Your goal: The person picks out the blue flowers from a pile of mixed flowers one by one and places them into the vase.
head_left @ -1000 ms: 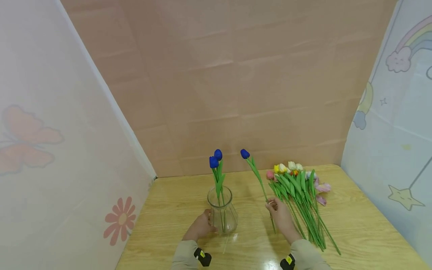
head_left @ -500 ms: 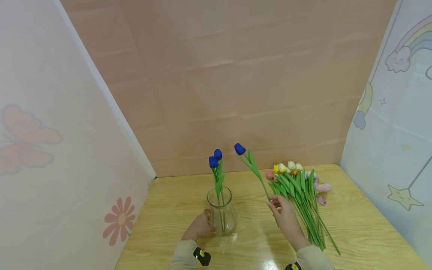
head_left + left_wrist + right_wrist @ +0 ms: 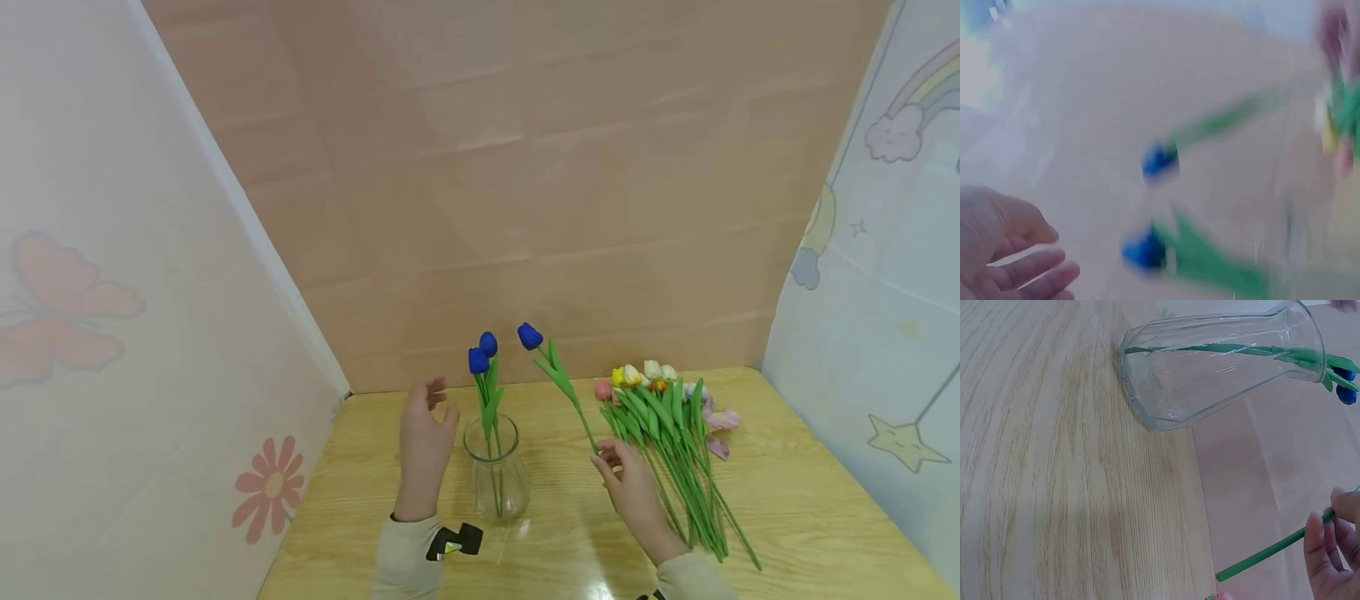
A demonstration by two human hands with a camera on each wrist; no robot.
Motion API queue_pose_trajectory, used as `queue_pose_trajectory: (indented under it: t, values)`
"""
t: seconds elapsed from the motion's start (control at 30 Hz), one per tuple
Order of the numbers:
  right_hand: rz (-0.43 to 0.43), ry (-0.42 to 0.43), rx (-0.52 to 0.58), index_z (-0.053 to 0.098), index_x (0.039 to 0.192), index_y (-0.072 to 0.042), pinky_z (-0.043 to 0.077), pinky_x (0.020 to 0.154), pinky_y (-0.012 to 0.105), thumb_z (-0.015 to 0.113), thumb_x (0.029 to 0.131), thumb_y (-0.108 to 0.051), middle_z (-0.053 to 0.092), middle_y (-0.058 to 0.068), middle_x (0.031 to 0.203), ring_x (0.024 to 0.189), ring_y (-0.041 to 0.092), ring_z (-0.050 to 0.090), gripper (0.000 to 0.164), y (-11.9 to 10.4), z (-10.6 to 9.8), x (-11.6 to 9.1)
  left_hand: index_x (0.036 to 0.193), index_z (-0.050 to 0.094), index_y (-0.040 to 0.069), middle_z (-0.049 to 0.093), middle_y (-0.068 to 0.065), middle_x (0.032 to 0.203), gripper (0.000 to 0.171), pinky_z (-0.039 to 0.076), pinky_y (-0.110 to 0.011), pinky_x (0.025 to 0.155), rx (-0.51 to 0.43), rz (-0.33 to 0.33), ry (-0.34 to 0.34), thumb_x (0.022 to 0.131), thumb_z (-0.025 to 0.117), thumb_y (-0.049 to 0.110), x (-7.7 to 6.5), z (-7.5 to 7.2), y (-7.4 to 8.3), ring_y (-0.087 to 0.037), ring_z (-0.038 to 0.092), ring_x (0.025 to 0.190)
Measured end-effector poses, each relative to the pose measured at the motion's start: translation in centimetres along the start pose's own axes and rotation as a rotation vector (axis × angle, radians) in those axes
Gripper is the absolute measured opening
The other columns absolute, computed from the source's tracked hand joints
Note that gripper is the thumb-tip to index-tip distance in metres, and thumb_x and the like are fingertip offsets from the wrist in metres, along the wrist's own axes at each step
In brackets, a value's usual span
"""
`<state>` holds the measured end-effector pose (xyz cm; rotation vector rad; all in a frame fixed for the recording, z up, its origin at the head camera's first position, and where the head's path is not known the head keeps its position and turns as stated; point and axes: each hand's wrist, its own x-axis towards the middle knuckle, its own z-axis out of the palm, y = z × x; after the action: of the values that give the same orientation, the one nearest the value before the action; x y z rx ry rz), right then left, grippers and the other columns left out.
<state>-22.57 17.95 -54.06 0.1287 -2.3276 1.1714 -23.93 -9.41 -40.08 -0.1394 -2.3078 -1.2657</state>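
My right hand (image 3: 633,492) pinches the green stem of a blue artificial tulip (image 3: 530,337). That tulip leans left, its bloom raised toward the vase side. In the right wrist view, the stem's lower end (image 3: 1254,557) sticks out past the fingers. A clear glass vase (image 3: 501,492) stands upright on the table, holding two blue tulips (image 3: 478,361) with green leaves. To the left of the vase, my left hand (image 3: 427,437) is raised with relaxed fingers, apart from the glass. The left wrist view, partly blurred, shows this hand (image 3: 1019,256) holding nothing.
A bunch of artificial tulips (image 3: 675,442) in pink, yellow, white and other colours lies right of my right hand on the wooden table (image 3: 360,467). A brown backdrop (image 3: 480,208) rises behind, and patterned sheets flank both sides.
My left hand has let go of the vase and risen on its left side. My right hand has drawn the tulip slightly up, its bloom moving a little left.
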Motion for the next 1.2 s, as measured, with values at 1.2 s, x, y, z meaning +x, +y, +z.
queue_pose_trajectory:
  t: [1.2]
  values:
    - [-0.038, -0.039, 0.055, 0.065, 0.092, -0.014, 0.049, 0.055, 0.020, 0.075, 0.083, -0.005, 0.060, -0.009, 0.083, 0.072, 0.002, 0.056, 0.017, -0.6, 0.9, -1.0, 0.119, 0.060, 0.008, 0.070, -0.007, 0.105, 0.025, 0.054, -0.028, 0.085, -0.449, 0.065, -0.278, 0.100, 0.054, 0.024, -2.4, 8.6, 4.8, -0.019, 0.067, 0.096]
